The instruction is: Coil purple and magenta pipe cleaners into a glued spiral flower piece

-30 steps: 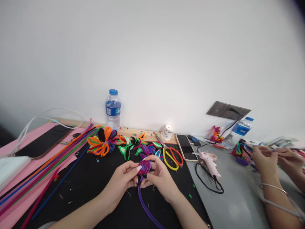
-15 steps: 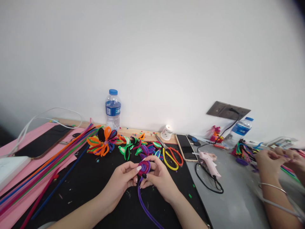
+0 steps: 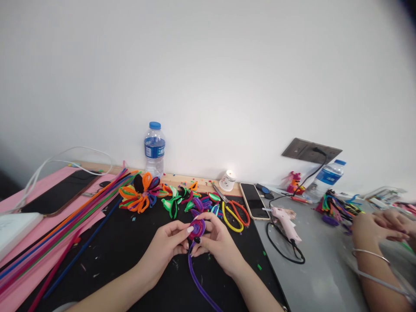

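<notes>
My left hand (image 3: pixel 167 247) and my right hand (image 3: pixel 217 243) meet over the black mat (image 3: pixel 130 247), both pinched on a purple and pink pipe cleaner spiral (image 3: pixel 196 227). A long purple tail (image 3: pixel 199 284) of it trails down between my wrists toward the mat's front edge. Just beyond my fingers lie finished pipe cleaner flowers: an orange and black one (image 3: pixel 140 193) and green and purple ones (image 3: pixel 191 201).
Straight pipe cleaners (image 3: pixel 61 234) fan across the pink sheet at left. Scissors (image 3: pixel 232 212), a phone (image 3: pixel 254 200), a pink glue gun (image 3: pixel 285 222) with its cord and a water bottle (image 3: pixel 154 149) stand around. Another person's hands (image 3: pixel 378 227) work at right.
My hands stay on the spiral with hardly any movement. The other person's hands at right have shifted a little further right and lower.
</notes>
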A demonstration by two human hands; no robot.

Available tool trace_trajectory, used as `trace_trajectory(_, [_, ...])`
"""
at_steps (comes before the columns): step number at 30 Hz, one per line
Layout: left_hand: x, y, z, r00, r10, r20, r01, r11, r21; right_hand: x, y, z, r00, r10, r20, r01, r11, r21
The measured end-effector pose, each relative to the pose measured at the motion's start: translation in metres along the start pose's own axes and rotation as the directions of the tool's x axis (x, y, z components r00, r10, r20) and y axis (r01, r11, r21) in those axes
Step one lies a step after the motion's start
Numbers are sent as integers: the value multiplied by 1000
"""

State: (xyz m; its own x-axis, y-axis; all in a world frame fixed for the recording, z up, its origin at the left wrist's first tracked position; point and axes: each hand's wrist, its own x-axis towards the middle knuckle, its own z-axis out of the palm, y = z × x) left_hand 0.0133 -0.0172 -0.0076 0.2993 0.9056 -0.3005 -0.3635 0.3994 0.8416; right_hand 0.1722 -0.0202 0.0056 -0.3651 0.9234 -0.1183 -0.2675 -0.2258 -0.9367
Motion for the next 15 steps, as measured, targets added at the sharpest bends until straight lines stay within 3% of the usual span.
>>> trace_trajectory(15, [1, 4, -2, 998, 41, -46, -34, 989, 143, 1, 1, -4, 1000, 7, 7, -7, 1000, -29])
